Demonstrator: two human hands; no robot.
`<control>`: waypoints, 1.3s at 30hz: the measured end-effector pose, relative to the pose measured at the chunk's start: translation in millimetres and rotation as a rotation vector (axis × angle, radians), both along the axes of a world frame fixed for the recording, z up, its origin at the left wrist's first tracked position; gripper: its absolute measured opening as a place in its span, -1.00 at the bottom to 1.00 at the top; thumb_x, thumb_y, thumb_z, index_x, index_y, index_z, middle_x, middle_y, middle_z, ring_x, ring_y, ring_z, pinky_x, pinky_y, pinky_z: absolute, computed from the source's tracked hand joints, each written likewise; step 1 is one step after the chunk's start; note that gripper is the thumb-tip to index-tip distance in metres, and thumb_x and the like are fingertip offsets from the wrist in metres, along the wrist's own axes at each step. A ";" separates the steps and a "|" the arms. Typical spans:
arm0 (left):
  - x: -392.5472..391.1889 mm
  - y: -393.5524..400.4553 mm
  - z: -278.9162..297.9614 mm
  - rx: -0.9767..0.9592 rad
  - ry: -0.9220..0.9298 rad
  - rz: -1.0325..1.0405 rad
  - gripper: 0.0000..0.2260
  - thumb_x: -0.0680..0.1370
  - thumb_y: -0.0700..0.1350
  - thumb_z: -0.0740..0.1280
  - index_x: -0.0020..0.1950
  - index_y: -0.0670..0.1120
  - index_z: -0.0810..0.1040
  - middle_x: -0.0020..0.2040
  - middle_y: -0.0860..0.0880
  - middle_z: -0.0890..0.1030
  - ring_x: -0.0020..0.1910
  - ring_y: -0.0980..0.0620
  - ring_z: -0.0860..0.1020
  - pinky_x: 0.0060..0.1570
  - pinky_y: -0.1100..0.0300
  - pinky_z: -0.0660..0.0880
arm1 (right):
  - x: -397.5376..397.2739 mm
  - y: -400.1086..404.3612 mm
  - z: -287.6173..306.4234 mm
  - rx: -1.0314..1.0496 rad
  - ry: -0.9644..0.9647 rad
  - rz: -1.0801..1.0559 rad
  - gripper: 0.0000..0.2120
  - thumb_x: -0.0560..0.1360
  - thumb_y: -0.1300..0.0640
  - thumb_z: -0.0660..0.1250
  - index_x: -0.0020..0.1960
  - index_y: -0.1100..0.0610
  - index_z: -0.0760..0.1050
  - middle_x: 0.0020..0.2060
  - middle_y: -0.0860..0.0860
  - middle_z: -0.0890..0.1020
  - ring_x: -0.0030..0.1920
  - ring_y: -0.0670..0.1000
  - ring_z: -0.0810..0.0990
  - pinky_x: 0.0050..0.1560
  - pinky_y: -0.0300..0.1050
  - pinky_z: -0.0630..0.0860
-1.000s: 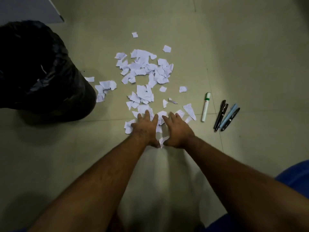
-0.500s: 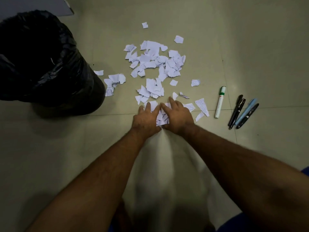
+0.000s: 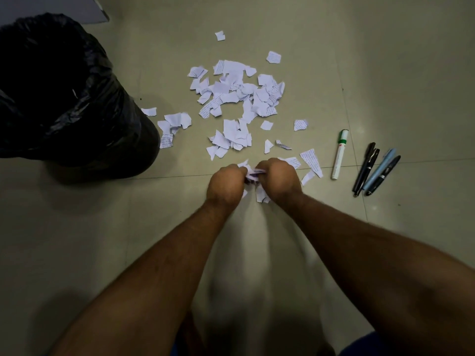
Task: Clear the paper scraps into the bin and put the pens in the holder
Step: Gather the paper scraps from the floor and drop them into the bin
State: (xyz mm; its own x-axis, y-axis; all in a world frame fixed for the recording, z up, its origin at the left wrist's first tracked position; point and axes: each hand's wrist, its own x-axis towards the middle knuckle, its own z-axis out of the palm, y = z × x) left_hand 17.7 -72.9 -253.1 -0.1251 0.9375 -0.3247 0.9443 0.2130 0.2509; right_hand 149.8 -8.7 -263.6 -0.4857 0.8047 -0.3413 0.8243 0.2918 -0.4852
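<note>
The left hand [image 3: 226,182] and right hand [image 3: 279,179] are curling together around a small bunch of paper scraps [image 3: 253,176] on the floor [image 3: 77,240]; more scraps are lying beyond them. The bin [image 3: 64,98] is standing to the left; the pens [image 3: 372,168] are lying to the right.

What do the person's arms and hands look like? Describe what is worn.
Both forearms are bare up to the frame edge: no sleeves show. The left hand and right hand wear no gloves, and no watch or band shows at either wrist. Rings cannot be told, since the fingers are tucked out of view. Blue cloth shows at the bottom edge.
</note>
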 end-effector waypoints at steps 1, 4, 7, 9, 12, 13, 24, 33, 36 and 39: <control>-0.8 3.3 1.6 0.019 -0.084 0.098 -0.83 0.54 -0.15 0.31 0.09 -0.15 0.60 0.03 -0.18 0.62 0.02 -0.20 0.58 -0.01 0.06 0.45 | 0.2 0.7 -0.3 -0.032 0.060 -0.088 -0.86 0.49 0.16 0.32 -0.08 0.19 0.63 -0.14 0.14 0.65 -0.08 0.17 0.60 -0.12 -0.07 0.46; -3.6 10.2 16.3 0.101 -0.127 0.370 -0.82 0.59 -0.13 0.25 0.02 -0.12 0.65 -0.02 -0.16 0.68 -0.03 -0.18 0.62 -0.04 0.09 0.54 | 0.0 2.3 5.4 -0.071 0.204 -0.340 -0.83 0.52 0.11 0.33 -0.12 0.17 0.65 -0.24 0.10 0.66 -0.17 0.12 0.60 -0.18 -0.13 0.43; -13.3 13.1 34.5 0.145 -0.142 0.526 -0.80 0.61 -0.12 0.25 0.05 -0.16 0.65 0.02 -0.17 0.68 0.01 -0.19 0.62 -0.04 0.12 0.52 | -3.9 4.4 21.7 -0.123 0.256 -0.510 -0.74 0.56 -0.01 0.32 -0.09 0.17 0.65 -0.28 0.05 0.60 -0.20 0.07 0.53 -0.19 -0.20 0.35; -21.8 16.2 50.5 0.169 -0.216 0.600 -0.81 0.59 -0.12 0.27 0.02 -0.18 0.64 -0.01 -0.18 0.67 -0.02 -0.20 0.61 -0.11 0.14 0.48 | -12.1 6.3 33.9 -0.151 0.313 -0.570 -0.72 0.55 -0.03 0.34 -0.19 0.17 0.61 -0.33 0.08 0.60 -0.23 0.13 0.57 -0.22 -0.16 0.40; -34.1 23.6 86.6 0.237 -0.253 0.647 -0.84 0.57 -0.12 0.30 -0.03 -0.19 0.63 -0.04 -0.19 0.68 -0.04 -0.20 0.60 -0.16 0.16 0.44 | -33.4 10.9 59.1 -0.197 0.449 -0.659 -0.69 0.45 -0.04 0.39 -0.28 0.20 0.55 -0.36 0.17 0.63 -0.28 0.24 0.67 -0.22 0.11 0.64; -38.0 26.0 99.4 0.254 -0.256 0.649 -0.85 0.56 -0.13 0.31 -0.05 -0.19 0.62 -0.05 -0.19 0.67 -0.04 -0.20 0.60 -0.18 0.16 0.42 | -39.6 13.9 67.2 -0.197 0.485 -0.675 -0.71 0.40 -0.03 0.39 -0.29 0.20 0.55 -0.36 0.18 0.64 -0.29 0.25 0.67 -0.23 0.18 0.65; -147.8 21.8 274.5 0.606 -0.215 0.967 -0.86 0.51 -0.12 0.31 -0.23 -0.14 0.52 -0.14 -0.17 0.67 -0.12 -0.20 0.60 -0.22 0.18 0.40 | -199.1 27.9 242.3 -0.156 0.830 -0.480 -0.79 0.38 0.11 0.41 -0.40 0.12 0.51 -0.48 0.03 0.58 -0.43 0.11 0.62 -0.34 0.14 0.66; -247.3 -41.0 278.1 0.453 0.012 1.121 -0.64 0.59 0.14 0.17 0.09 -0.07 0.63 0.05 -0.13 0.66 -0.01 -0.22 0.61 -0.02 0.04 0.57 | -296.6 -27.2 269.2 0.079 0.526 -0.041 -0.76 0.50 -0.06 0.31 0.02 0.05 0.62 -0.11 0.07 0.69 -0.09 0.17 0.62 -0.16 -0.17 0.40; -250.1 -45.5 260.5 0.400 0.048 1.080 -0.72 0.54 0.10 0.30 0.11 -0.06 0.58 0.07 -0.11 0.64 0.02 -0.17 0.60 -0.01 0.04 0.57 | -303.7 -36.8 266.2 0.111 0.336 0.061 -0.71 0.43 -0.06 0.38 0.13 -0.04 0.59 0.01 0.01 0.69 0.03 0.12 0.64 -0.12 -0.15 0.43; -244.4 -42.7 249.3 0.374 -0.006 1.045 -0.74 0.51 -0.06 0.37 0.17 -0.11 0.56 0.13 -0.14 0.62 0.09 -0.17 0.58 0.04 0.03 0.55 | -298.3 -33.0 269.8 0.144 0.297 0.058 -0.66 0.40 0.05 0.37 0.17 -0.04 0.58 0.06 0.02 0.67 0.08 0.13 0.63 -0.07 -0.13 0.46</control>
State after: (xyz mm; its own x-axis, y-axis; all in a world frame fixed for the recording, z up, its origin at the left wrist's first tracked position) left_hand -226.6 -115.6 -3.9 -0.9106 0.4108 -0.0462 0.3431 0.8135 0.4696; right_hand -148.5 -41.8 6.3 -0.5933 0.8025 -0.0630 0.6329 0.4166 -0.6526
